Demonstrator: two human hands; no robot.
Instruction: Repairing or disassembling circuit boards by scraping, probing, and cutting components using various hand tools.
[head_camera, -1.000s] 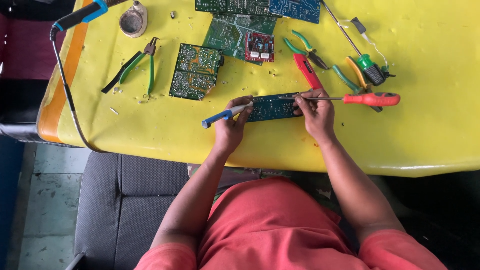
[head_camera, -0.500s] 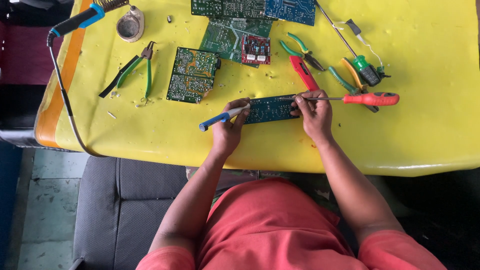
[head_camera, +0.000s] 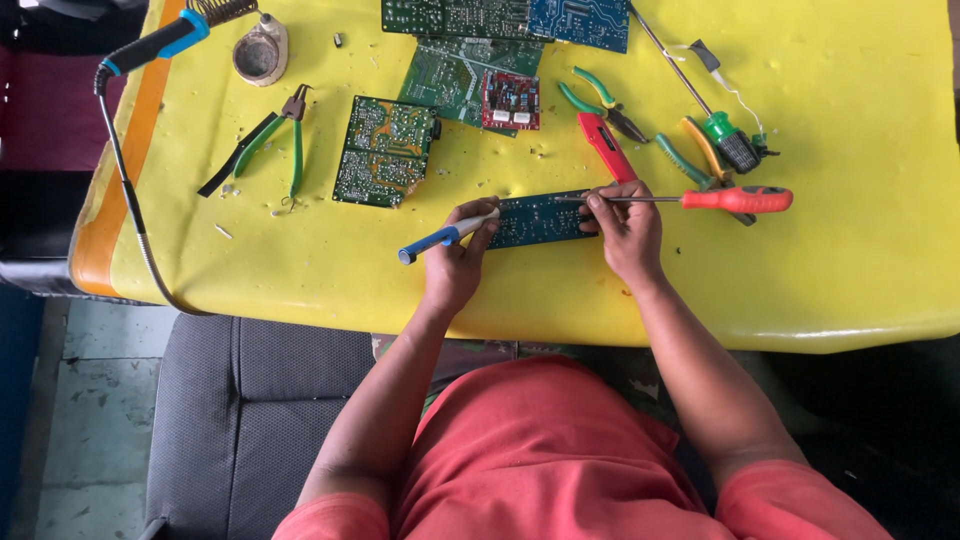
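A long blue circuit board (head_camera: 540, 219) lies on the yellow table (head_camera: 860, 250) between my hands. My left hand (head_camera: 455, 255) grips a blue and white pen-shaped tool (head_camera: 440, 238) whose tip end rests at the board's left end. My right hand (head_camera: 625, 228) rests on the board's right end and pinches the metal shaft of a red-handled screwdriver (head_camera: 735, 199), which lies across the board pointing left.
Green circuit boards (head_camera: 385, 150) and a blue one (head_camera: 580, 20) lie further back. Green-handled pliers (head_camera: 275, 140), a red cutter (head_camera: 605, 145), more pliers (head_camera: 600, 100), a green screwdriver (head_camera: 735, 145), a soldering iron (head_camera: 150, 45) with its cable, and a small tin (head_camera: 260, 55) sit around.
Both hands and the board stay almost as they were. The view has drifted slightly, nothing was picked up or let go.
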